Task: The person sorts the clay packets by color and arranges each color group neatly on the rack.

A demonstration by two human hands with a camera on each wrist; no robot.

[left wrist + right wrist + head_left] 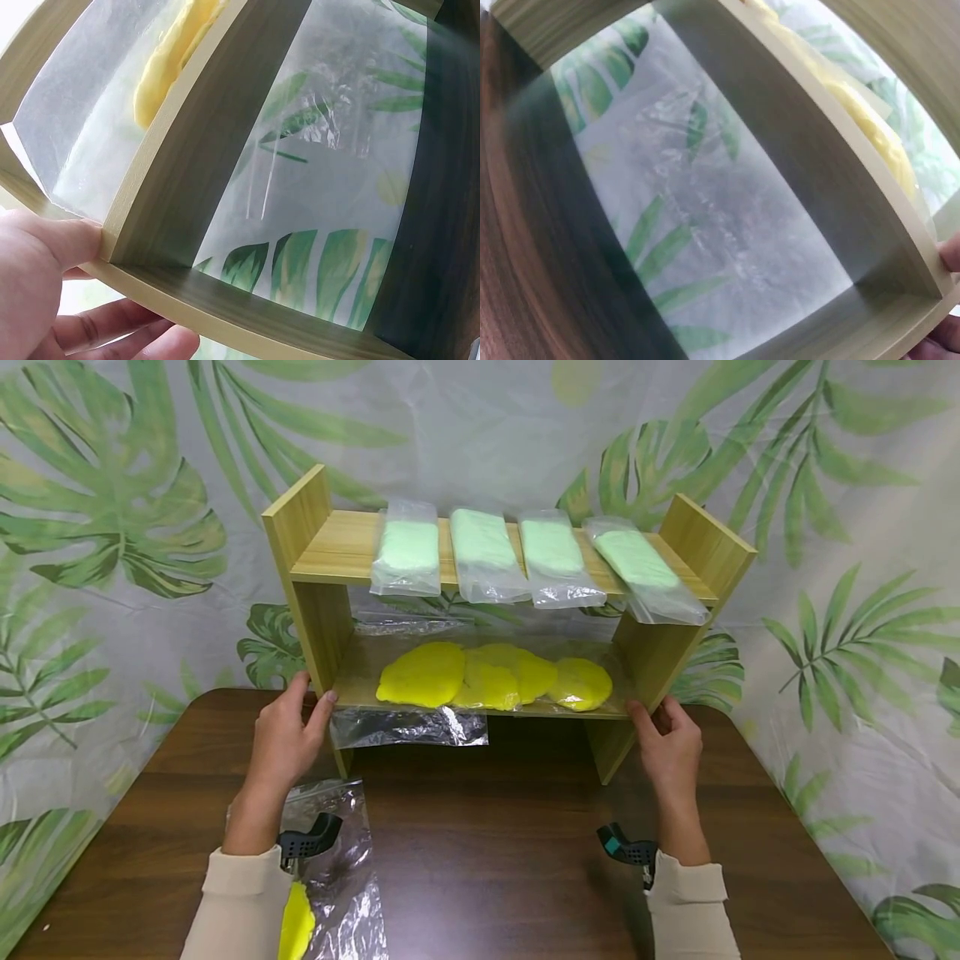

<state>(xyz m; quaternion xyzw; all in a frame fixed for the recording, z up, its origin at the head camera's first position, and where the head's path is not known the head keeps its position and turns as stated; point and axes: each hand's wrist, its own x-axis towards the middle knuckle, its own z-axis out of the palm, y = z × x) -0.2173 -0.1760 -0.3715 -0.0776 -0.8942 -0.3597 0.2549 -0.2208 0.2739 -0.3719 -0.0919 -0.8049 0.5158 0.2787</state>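
Observation:
A small two-tier wooden shelf [480,713] stands at the back of the table, between both hands. My left hand [288,735] grips its left side panel at the lower board, thumb at the front edge and fingers outside. On the opposite panel, my right hand [667,739] holds at the same height in a similar way. Flat yellow lumps [423,675] in clear bags overlap along the lower board. Several clear bags with pale green slabs [408,545] lie across the top board, their ends overhanging the front. What the slabs and lumps are made of cannot be told.
An empty-looking part of a clear bag [412,727] hangs below the lower board at left. Another clear bag [348,877] with a yellow lump lies on the dark wooden table [495,860], partly under the left forearm. A leaf-patterned cloth [495,427] hangs behind.

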